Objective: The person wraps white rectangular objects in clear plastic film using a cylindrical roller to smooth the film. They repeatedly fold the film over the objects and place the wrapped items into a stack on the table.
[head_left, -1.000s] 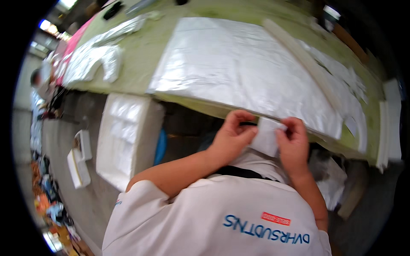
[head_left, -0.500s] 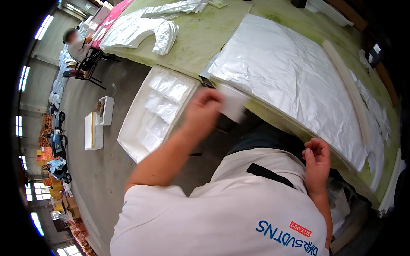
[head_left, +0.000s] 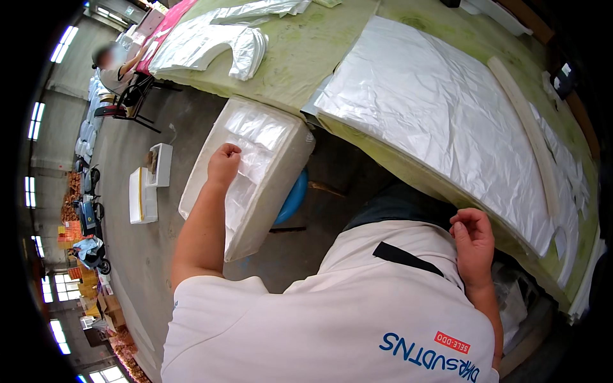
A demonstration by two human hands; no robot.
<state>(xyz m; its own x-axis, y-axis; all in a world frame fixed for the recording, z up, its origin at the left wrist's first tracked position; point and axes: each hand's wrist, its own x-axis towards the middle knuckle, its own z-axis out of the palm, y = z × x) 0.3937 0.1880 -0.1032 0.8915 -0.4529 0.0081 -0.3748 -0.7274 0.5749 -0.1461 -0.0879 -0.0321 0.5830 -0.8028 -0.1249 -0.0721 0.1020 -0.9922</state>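
Note:
My left hand (head_left: 225,165) is over the long white box (head_left: 290,143) beside the table, fingers closed in a pinch. A thin, clear-white plastic piece (head_left: 253,161) spreads from the fingertips over similar pieces (head_left: 265,126) lying in the box. My right hand (head_left: 473,240) hovers near the table's front edge, fingers curled in and thumb against them, with nothing visible in it. Beyond it, a wide stack of shiny white plastic sheets (head_left: 415,108) lies on the table.
A pale curved strip (head_left: 525,137) lies across the sheets. More cut white plastic (head_left: 211,48) rests on the green-covered table (head_left: 306,57). Under the box is a blue round seat (head_left: 294,199). White foam boxes (head_left: 143,198) stand on the floor. Another person (head_left: 115,73) sits at the far left.
My left hand has swung left from the table edge, carrying a white plastic piece over the box. The right hand has barely moved. At the far left, the other person's arm is reaching forward.

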